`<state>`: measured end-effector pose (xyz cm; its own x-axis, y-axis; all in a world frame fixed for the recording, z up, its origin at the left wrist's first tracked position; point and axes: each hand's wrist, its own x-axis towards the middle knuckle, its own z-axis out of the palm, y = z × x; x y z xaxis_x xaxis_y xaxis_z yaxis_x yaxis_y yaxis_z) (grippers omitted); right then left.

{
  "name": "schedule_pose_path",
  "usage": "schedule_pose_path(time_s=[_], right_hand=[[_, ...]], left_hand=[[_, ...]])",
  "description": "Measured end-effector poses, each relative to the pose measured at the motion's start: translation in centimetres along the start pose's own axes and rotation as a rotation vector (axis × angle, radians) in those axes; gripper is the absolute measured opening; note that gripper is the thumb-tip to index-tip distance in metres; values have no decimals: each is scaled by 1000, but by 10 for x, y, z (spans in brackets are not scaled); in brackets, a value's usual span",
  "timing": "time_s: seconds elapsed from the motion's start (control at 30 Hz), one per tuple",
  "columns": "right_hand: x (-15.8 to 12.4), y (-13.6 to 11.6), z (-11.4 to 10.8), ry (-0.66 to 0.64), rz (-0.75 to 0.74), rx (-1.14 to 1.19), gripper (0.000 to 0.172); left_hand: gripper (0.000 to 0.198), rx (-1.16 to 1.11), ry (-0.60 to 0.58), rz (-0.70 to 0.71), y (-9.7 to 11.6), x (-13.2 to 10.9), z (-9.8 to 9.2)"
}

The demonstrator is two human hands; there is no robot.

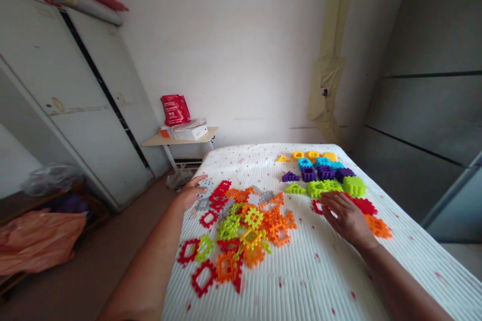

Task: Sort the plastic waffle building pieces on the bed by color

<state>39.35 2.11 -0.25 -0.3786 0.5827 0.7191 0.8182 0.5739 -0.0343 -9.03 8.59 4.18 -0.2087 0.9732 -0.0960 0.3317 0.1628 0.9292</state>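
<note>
A loose heap of flat interlocking plastic pieces (244,223), red, orange, yellow-green and grey, lies on a white ribbed bedcover (301,281). My left hand (190,193) rests at the heap's far left edge, fingers stretched over grey pieces (205,183), holding nothing. Palm down, my right hand (344,215) lies flat with fingers spread, touching a red piece (318,206) beside a red stack (365,205). Behind it stand sorted stacks: green (331,187), purple (320,174), blue (318,162), yellow (311,155), and an orange stack (378,226) to the right.
The bed fills the right and centre. A small table (181,138) with a red bag (175,109) and a white box stands by the far wall. White wardrobes (75,105) line the left, with an orange cloth (37,241) on the floor.
</note>
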Motion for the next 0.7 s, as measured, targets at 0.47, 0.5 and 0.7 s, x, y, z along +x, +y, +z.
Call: schedule_pose_path(time_s=[0.47,0.5,0.7], right_hand=[[52,-76,32,-219,-70,145,32],[60,-82,38,-248,-47,142,32],[88,-104,66,-381,97,77,26]], left_hand=[[51,224,-87,397,5,-78,78],[49,276,-45,444,4,-78,80],[45,379,89,550,-12,-77,88]])
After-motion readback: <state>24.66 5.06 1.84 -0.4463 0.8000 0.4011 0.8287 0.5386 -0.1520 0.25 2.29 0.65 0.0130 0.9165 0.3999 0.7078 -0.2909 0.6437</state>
